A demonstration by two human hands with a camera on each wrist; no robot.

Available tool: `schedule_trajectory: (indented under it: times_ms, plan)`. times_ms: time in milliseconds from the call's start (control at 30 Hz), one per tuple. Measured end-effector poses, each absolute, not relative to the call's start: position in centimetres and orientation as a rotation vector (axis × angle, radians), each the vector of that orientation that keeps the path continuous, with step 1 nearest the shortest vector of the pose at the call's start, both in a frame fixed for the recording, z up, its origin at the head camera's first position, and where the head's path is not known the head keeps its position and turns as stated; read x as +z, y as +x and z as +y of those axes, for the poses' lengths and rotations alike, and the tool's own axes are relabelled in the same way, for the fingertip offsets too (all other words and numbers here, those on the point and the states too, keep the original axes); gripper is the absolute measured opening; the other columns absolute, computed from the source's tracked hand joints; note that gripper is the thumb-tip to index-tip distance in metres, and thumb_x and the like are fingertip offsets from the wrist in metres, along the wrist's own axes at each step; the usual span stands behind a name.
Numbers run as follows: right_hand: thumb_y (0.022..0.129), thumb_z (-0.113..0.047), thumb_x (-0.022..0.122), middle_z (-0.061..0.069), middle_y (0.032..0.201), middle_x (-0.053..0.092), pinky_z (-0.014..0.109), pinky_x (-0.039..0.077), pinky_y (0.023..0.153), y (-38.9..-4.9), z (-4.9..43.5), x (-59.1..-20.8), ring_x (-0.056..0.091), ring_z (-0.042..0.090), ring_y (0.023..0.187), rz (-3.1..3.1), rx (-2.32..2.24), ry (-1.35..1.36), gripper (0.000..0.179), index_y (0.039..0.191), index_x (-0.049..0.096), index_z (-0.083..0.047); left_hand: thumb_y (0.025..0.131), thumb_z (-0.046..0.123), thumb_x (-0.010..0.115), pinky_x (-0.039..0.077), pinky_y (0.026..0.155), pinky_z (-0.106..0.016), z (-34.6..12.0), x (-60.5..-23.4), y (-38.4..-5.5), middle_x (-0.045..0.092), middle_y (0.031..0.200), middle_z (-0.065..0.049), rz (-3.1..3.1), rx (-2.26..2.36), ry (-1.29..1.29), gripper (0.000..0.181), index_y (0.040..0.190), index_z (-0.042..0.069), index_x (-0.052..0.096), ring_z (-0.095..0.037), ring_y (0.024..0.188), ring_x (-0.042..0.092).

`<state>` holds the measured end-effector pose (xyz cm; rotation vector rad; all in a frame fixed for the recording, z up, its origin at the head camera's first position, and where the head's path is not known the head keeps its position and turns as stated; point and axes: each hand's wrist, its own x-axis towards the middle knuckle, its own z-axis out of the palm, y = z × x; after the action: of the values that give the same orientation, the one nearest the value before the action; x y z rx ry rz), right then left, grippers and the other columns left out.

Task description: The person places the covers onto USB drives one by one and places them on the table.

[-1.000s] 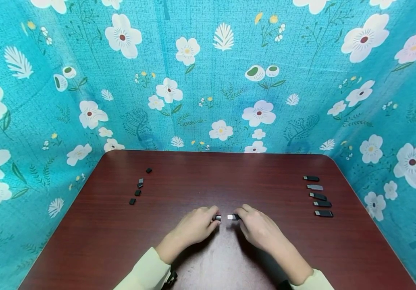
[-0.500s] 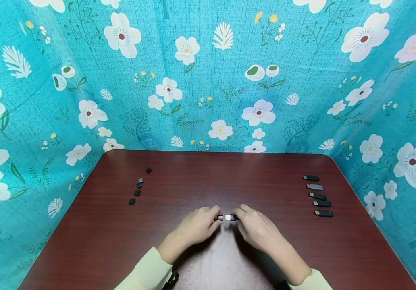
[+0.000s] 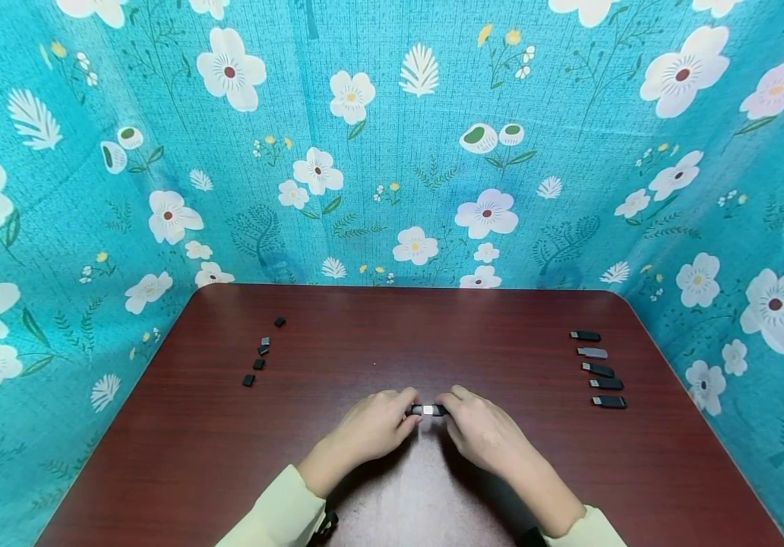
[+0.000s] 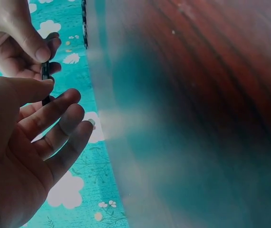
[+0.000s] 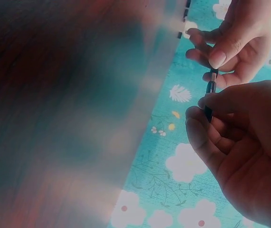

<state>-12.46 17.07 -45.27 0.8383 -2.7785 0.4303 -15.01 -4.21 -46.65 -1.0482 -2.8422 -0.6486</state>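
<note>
USB stick — in right fingers

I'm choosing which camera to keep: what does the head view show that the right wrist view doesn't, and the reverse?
The head view alone shows the pale sleeves, the back of the right hand and, clearly, five loose USB sticks.

The right wrist view alone shows that hand's palm side; its small dark shapes at the table edge are too unclear to name.

Both show the left hand, the held USB stick, the table and the floral cloth.
</note>
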Motion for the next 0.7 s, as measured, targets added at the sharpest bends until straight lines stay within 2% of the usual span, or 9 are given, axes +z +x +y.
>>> schedule_trajectory:
  times_ms: [700]
  plan:
    - [0.084,0.001,0.075,-0.004,0.085,0.057,0.020,0.046,0.056,-12.37,17.15,-45.30,0.049,0.004,0.067,-2.767,0.410,0.845,0.020,0.101,0.068,-0.008,0.099,0.023,0.065,0.042,0.056,-0.020,-4.04,-46.12,-14.71,0.061,0.086,0.007,-2.827,-0.655,-1.058,0.014,0.111,0.016,0.062,-0.003,0.067,0.049]
